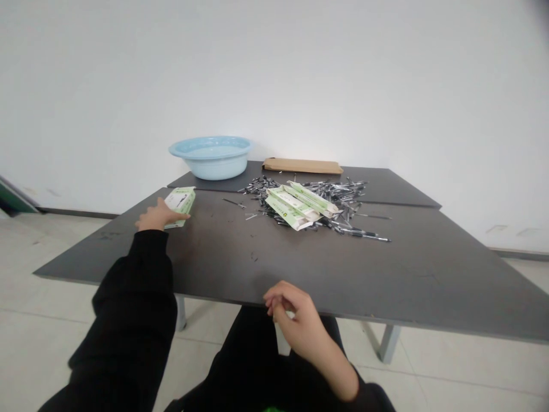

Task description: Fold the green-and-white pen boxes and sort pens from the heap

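Observation:
On the left side of the table, my left hand (155, 217) grips the near end of a green and white pen box (182, 200). Its thumb lies across the box; the other fingers are partly hidden. My right hand (294, 315) rests at the table's front edge, fingers curled towards the thumb, with nothing visible in it. Beyond it, a loose heap of black and clear pens (343, 191) spreads over the middle of the table. Several green and white cartons (295, 205) lie on top of that heap.
A light blue basin (217, 163) stands at the back left of the dark table (369, 274). Along the back lies a flat brown cardboard piece (302, 166), close to the white wall (300, 74). A few stray pens (234, 202) lie left of the heap.

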Motion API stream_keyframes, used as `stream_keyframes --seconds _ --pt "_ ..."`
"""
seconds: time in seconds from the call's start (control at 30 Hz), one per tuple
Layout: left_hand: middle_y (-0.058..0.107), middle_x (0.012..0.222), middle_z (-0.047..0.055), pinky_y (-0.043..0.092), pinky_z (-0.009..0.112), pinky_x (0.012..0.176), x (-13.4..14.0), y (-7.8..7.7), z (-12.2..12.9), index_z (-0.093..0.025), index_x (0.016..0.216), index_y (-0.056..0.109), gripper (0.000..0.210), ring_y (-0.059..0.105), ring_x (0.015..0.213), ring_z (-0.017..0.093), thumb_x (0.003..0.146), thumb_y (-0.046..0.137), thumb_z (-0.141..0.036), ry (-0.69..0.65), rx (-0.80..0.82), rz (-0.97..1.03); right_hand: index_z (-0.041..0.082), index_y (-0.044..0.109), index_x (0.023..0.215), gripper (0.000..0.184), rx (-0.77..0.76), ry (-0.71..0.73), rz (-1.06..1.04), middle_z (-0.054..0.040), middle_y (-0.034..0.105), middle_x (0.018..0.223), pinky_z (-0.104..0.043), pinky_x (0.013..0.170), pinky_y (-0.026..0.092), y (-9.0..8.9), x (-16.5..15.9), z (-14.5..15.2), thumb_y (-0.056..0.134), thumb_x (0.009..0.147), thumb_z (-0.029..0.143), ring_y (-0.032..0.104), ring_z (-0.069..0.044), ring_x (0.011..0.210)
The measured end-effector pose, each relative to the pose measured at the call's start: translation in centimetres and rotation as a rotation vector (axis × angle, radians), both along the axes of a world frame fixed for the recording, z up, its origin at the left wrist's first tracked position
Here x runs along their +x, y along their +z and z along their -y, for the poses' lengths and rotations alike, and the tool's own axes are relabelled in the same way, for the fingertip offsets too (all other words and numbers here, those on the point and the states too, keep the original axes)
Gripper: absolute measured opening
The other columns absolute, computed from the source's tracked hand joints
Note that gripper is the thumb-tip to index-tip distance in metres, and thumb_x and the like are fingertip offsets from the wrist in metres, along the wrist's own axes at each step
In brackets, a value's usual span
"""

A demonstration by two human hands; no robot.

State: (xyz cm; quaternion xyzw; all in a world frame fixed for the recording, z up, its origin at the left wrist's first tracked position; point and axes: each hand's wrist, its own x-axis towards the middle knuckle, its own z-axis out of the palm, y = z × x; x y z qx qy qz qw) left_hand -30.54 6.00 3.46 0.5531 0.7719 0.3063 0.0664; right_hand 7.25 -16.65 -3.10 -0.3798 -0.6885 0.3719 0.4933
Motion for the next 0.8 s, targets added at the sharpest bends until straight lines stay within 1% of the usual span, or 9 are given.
stream_keyframes --seconds 0.07,0.1,0.17,0.27,0.37,0.5,0.63,0.73,0.8 --pt "0.029 0.150 0.036 0.025 0.076 0.105 0.9 0.0 0.3 -0.001 0.130 0.037 0.096 0.023 0.142 0.057 0.066 0.083 -0.056 0.201 -0.101 -0.001 0.021 0.068 0.089 0.021 0.037 -0.078 0.024 -0.0027 0.066 0.081 -0.026 0.062 0.048 1.4 1.5 -1.6 0.049 0.086 0.011 0.062 -0.015 0.070" --pt "0.022 0.153 0.037 0.024 0.076 0.105 1.6 -0.2 0.5 -0.001 0.141 0.028 0.102 0.019 0.143 0.059 0.072 0.077 -0.060 0.223 -0.073 -0.013 0.020 0.068 0.088 0.019 0.064 -0.143 0.032 -0.0030 0.067 0.080 -0.027 0.065 0.049 2.2 2.4 -2.6 0.050 0.086 0.013 0.063 -0.016 0.072" --pt "0.022 0.152 0.035 0.023 0.073 0.107 3.4 -0.5 1.0 -0.002 0.151 0.018 0.096 0.023 0.141 0.056 0.085 0.066 -0.053 0.196 0.091 -0.068 0.020 0.067 0.084 0.017 0.089 -0.280 0.033 -0.0031 0.067 0.079 -0.028 0.065 0.048 3.7 4.5 -5.0 0.051 0.085 0.018 0.063 -0.017 0.071" --pt "0.033 0.143 0.028 0.028 0.059 0.112 6.6 -0.7 1.4 -0.003 0.145 0.035 0.075 0.034 0.136 0.045 0.082 0.068 -0.026 0.175 0.314 -0.113 0.019 0.068 0.085 0.017 0.096 -0.431 0.136 -0.0047 0.069 0.082 -0.030 0.064 0.048 5.5 7.8 -9.5 0.052 0.083 0.024 0.059 -0.017 0.065" --pt "0.041 0.132 0.022 0.032 0.053 0.113 10.7 -0.6 1.7 -0.009 0.127 0.054 0.046 0.040 0.132 0.038 0.082 0.063 -0.018 0.021 0.458 -0.095 0.016 0.071 0.100 0.028 0.199 -0.529 0.381 -0.0120 0.070 0.104 -0.038 0.085 0.051 6.3 10.8 -14.5 0.057 0.078 0.026 0.064 -0.024 0.091" --pt "0.049 0.116 0.014 0.039 0.046 0.110 17.3 -1.0 3.3 -0.015 0.107 0.062 0.026 0.051 0.120 0.030 0.081 0.058 -0.013 -0.266 0.517 -0.003 0.011 0.067 0.121 0.046 0.095 -0.615 0.592 -0.0196 0.067 0.122 -0.045 0.106 0.042 6.0 14.1 -20.3 0.064 0.083 0.037 0.059 -0.032 0.119" --pt "0.054 0.111 0.011 0.045 0.042 0.105 22.3 -2.1 5.4 -0.018 0.101 0.063 0.022 0.056 0.113 0.024 0.083 0.054 -0.010 -0.574 0.481 0.085 0.005 0.062 0.129 0.057 -0.159 -0.490 0.635 -0.0232 0.067 0.128 -0.039 0.098 0.048 5.4 16.4 -23.8 0.065 0.087 0.044 0.066 -0.030 0.114" --pt "0.058 0.109 0.008 0.046 0.041 0.104 23.1 -2.3 6.2 -0.020 0.100 0.063 0.020 0.058 0.110 0.023 0.086 0.050 -0.011 -0.760 0.444 0.041 0.004 0.062 0.130 0.062 -0.234 -0.409 0.660 -0.0218 0.071 0.121 -0.033 0.087 0.053 5.1 17.3 -24.9 0.073 0.083 0.041 0.071 -0.027 0.101" --pt "0.059 0.107 0.008 0.047 0.041 0.102 22.7 -2.2 6.3 -0.020 0.097 0.064 0.021 0.059 0.109 0.023 0.086 0.049 -0.010 -0.764 0.436 0.012 0.005 0.065 0.128 0.058 -0.205 -0.401 0.697 -0.0202 0.073 0.117 -0.031 0.084 0.053 4.8 17.5 -25.0 0.074 0.081 0.039 0.072 -0.026 0.097"
